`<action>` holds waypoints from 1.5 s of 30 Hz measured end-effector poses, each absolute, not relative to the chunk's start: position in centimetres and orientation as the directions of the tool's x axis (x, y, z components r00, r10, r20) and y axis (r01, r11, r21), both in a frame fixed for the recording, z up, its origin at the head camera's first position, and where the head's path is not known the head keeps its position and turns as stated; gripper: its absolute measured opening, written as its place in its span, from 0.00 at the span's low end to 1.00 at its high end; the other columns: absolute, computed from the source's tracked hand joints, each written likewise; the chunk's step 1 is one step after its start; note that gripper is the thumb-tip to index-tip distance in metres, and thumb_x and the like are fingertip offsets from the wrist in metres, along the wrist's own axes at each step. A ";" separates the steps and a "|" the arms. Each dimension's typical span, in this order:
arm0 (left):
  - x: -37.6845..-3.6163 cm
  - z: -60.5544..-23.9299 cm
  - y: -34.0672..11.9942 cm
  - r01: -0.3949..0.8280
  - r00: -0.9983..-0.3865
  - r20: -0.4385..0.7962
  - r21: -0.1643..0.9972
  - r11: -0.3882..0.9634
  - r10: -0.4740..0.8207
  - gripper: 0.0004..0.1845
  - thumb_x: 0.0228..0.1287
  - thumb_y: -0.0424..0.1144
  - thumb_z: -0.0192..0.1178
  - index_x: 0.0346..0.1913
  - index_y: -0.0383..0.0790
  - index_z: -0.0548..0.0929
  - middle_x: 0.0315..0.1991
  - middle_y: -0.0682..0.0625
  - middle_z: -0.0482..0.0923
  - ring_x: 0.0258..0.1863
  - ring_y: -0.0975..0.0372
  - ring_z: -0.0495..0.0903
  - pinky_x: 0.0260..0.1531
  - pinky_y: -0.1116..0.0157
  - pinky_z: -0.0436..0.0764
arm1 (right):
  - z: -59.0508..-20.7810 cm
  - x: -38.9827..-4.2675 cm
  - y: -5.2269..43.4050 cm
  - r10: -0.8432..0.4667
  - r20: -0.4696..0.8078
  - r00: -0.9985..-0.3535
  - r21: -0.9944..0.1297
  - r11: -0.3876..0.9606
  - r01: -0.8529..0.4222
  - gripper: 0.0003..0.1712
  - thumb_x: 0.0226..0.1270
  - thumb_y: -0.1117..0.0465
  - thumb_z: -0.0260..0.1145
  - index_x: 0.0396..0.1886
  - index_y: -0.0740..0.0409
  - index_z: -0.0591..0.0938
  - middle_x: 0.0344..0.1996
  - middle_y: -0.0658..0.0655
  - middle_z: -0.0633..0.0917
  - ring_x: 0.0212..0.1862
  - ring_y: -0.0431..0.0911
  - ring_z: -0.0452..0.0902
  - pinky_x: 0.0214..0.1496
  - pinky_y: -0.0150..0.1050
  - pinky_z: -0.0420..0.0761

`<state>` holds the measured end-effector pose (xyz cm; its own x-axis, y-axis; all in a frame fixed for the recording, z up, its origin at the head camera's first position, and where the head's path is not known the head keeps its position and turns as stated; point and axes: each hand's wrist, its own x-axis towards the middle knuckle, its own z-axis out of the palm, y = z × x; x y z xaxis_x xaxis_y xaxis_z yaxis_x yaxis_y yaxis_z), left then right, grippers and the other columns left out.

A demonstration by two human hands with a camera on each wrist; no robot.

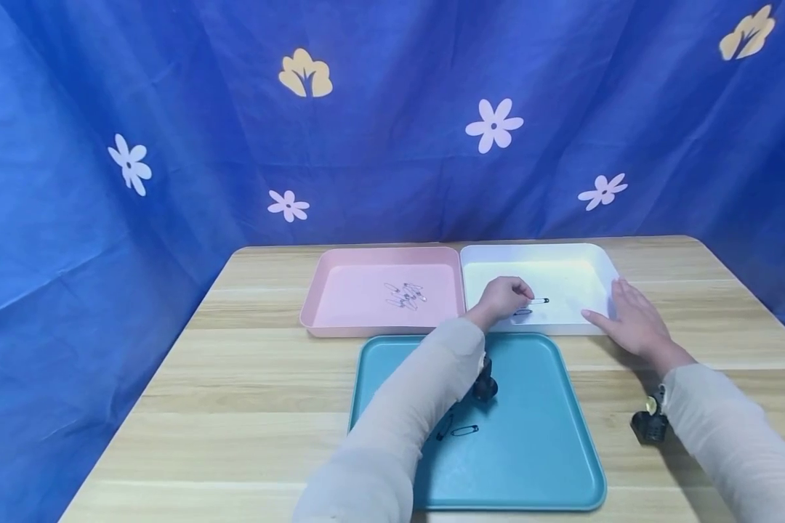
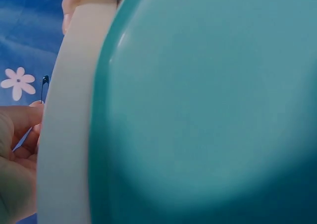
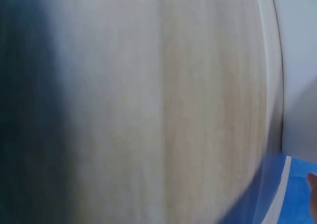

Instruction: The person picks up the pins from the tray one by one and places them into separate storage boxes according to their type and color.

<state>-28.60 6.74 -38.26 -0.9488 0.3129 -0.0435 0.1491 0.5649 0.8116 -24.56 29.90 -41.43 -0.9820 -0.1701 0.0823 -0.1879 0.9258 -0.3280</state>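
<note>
The left hand (image 1: 502, 298) pinches a safety pin (image 1: 539, 301) over the white tray (image 1: 562, 254). The right hand (image 1: 631, 319) lies flat and relaxed on that tray's near corner.

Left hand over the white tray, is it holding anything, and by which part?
The left hand pinches a safety pin by one end; its dark-capped end sticks out over the white tray.

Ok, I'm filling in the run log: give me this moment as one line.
left hand: pinches safety pin over white tray | right hand: flat on white tray's rim | teal tray: two pins | pink tray: pin pile
</note>
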 end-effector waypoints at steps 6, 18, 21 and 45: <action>-28.6 -38.9 7.2 0.152 -0.950 -0.051 0.785 0.601 0.307 0.03 0.53 0.31 0.58 0.26 0.42 0.81 0.26 0.55 0.77 0.27 0.67 0.70 0.32 0.75 0.68 | -41.3 -24.3 29.9 -0.179 0.073 -0.981 -0.331 0.924 -0.193 0.51 0.60 0.38 0.43 0.60 0.80 0.41 0.59 0.78 0.44 0.62 0.66 0.36 0.59 0.57 0.40; -29.2 -39.0 8.2 0.100 -0.958 -0.093 0.778 0.621 0.272 0.04 0.52 0.30 0.58 0.26 0.42 0.81 0.24 0.56 0.75 0.27 0.67 0.69 0.32 0.74 0.68 | -41.4 -24.7 30.1 -0.187 0.069 -0.980 -0.308 0.930 -0.199 0.51 0.61 0.38 0.42 0.60 0.79 0.40 0.60 0.77 0.44 0.62 0.66 0.37 0.59 0.57 0.40; -29.4 -39.0 8.6 0.091 -0.960 -0.099 0.774 0.626 0.262 0.04 0.51 0.30 0.58 0.26 0.42 0.81 0.24 0.56 0.76 0.26 0.66 0.69 0.28 0.75 0.68 | -41.6 -24.8 30.0 -0.186 0.078 -0.979 -0.308 0.930 -0.201 0.50 0.61 0.38 0.42 0.60 0.79 0.40 0.60 0.77 0.44 0.62 0.66 0.37 0.59 0.57 0.40; -29.5 -39.0 9.4 0.189 -0.954 -0.046 0.675 0.714 0.296 0.07 0.56 0.31 0.54 0.29 0.42 0.83 0.27 0.57 0.76 0.31 0.67 0.71 0.33 0.76 0.69 | -41.5 -24.9 30.0 -0.146 0.071 -0.987 -0.312 0.936 -0.161 0.52 0.60 0.36 0.42 0.61 0.77 0.40 0.61 0.75 0.43 0.62 0.64 0.36 0.60 0.56 0.39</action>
<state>-29.48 9.39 -38.97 -0.9541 0.2959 -0.0463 0.1885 0.7136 0.6747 -24.86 30.02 -41.52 -0.9867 -0.1463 0.0706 -0.1611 0.9363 -0.3120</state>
